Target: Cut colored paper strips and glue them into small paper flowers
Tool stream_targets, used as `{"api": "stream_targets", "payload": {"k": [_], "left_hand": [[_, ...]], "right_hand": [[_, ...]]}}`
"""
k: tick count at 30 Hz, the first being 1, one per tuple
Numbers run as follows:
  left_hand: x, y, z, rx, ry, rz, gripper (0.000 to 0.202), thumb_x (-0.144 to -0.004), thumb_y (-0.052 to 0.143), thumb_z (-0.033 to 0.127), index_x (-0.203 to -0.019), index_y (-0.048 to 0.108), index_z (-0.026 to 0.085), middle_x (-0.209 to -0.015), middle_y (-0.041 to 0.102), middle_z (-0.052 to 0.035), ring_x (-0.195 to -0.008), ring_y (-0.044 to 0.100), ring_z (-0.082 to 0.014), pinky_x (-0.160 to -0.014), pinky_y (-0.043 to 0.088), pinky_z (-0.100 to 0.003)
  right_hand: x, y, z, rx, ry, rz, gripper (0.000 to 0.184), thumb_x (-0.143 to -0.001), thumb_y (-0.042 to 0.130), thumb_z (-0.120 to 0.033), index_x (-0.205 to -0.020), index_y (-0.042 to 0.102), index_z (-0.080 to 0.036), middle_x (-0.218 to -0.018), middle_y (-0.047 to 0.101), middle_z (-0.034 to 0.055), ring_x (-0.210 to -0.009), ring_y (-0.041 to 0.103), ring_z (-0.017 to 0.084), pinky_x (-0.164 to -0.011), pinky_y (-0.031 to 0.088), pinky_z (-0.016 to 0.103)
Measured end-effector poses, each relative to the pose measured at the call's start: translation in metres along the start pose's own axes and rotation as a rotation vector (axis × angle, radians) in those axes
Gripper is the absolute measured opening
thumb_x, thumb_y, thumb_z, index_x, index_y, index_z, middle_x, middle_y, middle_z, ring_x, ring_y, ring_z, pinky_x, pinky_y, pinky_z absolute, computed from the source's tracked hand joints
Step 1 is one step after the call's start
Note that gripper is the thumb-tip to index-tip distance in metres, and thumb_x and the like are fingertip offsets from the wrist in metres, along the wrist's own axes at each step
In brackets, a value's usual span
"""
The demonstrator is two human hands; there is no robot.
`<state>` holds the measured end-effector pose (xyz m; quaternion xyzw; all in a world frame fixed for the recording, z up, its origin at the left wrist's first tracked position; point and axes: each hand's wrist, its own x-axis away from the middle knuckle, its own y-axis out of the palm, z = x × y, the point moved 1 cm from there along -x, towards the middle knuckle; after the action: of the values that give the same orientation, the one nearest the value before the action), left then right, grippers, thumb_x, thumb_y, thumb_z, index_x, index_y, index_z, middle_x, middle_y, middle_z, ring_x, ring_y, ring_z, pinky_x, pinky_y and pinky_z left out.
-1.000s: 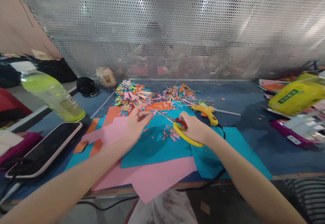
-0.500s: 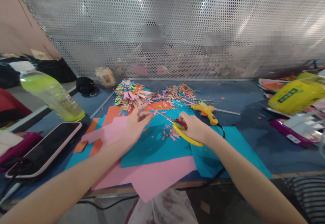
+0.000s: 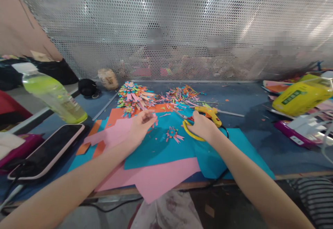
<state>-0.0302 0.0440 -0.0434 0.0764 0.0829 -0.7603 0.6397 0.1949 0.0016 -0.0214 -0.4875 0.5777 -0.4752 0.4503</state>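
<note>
My left hand (image 3: 139, 126) pinches a small pink paper piece (image 3: 154, 120) between thumb and fingers, above the blue sheet (image 3: 156, 147). My right hand (image 3: 201, 126) grips yellow-handled scissors (image 3: 188, 129), blades pointing up and left, apart from the paper piece. A small cut paper flower (image 3: 173, 134) lies on the blue sheet between my hands. Pink sheets (image 3: 158, 178) lie beneath, reaching the table's front edge.
A yellow glue gun (image 3: 211, 114) lies just behind my right hand. Heaps of coloured paper flowers and scraps (image 3: 137, 97) sit further back. A phone (image 3: 47, 151) and green drink bottle (image 3: 53, 97) are at left, yellow packet (image 3: 301, 99) at right, perforated metal screen (image 3: 182, 31) behind.
My right hand has drawn the scissors away to the right and back from the pink piece. The left hand has shifted slightly, still pinching the piece.
</note>
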Motion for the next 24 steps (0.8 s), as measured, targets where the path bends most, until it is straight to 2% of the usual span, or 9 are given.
{"api": "stream_targets", "payload": {"k": [4,9,14,16,19,21,24], "left_hand": [[0.001,-0.001,-0.004,-0.065,-0.062,-0.021,0.025,-0.066,0.064,0.037,-0.081,0.06,0.018,-0.067,0.062,-0.0008,-0.054,0.052,-0.0103,-0.048,0.038,-0.021],[0.005,0.001,0.0,-0.125,-0.078,-0.07,0.026,-0.068,0.063,0.04,-0.083,0.065,0.019,-0.076,0.066,-0.0031,-0.052,0.054,-0.0103,-0.047,0.038,-0.021],[0.006,0.001,0.004,-0.14,-0.054,-0.088,0.025,-0.069,0.062,0.039,-0.083,0.066,0.019,-0.075,0.066,-0.0032,-0.051,0.052,-0.0095,-0.044,0.037,-0.02],[0.006,0.002,0.005,-0.143,-0.05,-0.08,0.025,-0.068,0.063,0.039,-0.082,0.066,0.018,-0.075,0.066,-0.0035,-0.05,0.051,-0.0094,-0.044,0.037,-0.02],[0.007,0.002,0.007,-0.132,-0.054,-0.088,0.024,-0.067,0.064,0.038,-0.08,0.065,0.017,-0.074,0.066,-0.0042,-0.049,0.049,-0.0095,-0.044,0.037,-0.02],[0.006,0.003,0.006,-0.109,-0.048,-0.11,0.023,-0.068,0.063,0.037,-0.078,0.063,0.016,-0.074,0.066,-0.0045,-0.049,0.05,-0.0093,-0.044,0.038,-0.02],[0.005,0.005,0.003,-0.072,-0.04,-0.139,0.024,-0.069,0.062,0.037,-0.078,0.061,0.016,-0.073,0.066,-0.0047,-0.048,0.05,-0.0094,-0.046,0.04,-0.022]], "right_hand": [[0.0,0.003,0.001,0.029,0.025,-0.005,0.041,-0.071,0.053,-0.046,-0.094,0.045,-0.013,-0.086,0.06,0.0142,-0.074,0.062,0.027,-0.053,0.038,0.028],[0.001,0.003,-0.002,0.009,-0.014,0.013,0.044,-0.069,0.055,-0.046,-0.095,0.047,-0.011,-0.099,0.055,0.0186,-0.084,0.059,0.028,-0.063,0.042,0.031],[-0.001,-0.014,0.002,0.021,-0.05,0.119,0.04,-0.076,0.046,-0.05,-0.095,0.052,-0.014,-0.091,0.059,0.0135,-0.089,0.055,0.028,-0.073,0.04,0.038],[-0.004,-0.02,0.011,0.059,0.038,0.214,0.039,-0.078,0.044,-0.049,-0.095,0.053,-0.014,-0.096,0.059,0.0149,-0.094,0.053,0.031,-0.077,0.039,0.042],[-0.011,-0.018,0.031,0.135,0.352,0.314,0.061,-0.074,0.044,-0.059,-0.103,0.05,-0.006,-0.104,0.053,0.0252,-0.098,0.049,0.04,-0.073,0.04,0.049],[-0.018,-0.011,0.045,0.119,0.509,0.239,0.073,-0.067,0.049,-0.064,-0.107,0.049,-0.003,-0.104,0.053,0.0279,-0.098,0.05,0.042,-0.071,0.04,0.05],[-0.028,0.0,0.059,0.036,0.513,0.095,0.068,-0.068,0.047,-0.063,-0.109,0.049,-0.009,-0.099,0.057,0.0236,-0.095,0.055,0.037,-0.069,0.042,0.046]]}}
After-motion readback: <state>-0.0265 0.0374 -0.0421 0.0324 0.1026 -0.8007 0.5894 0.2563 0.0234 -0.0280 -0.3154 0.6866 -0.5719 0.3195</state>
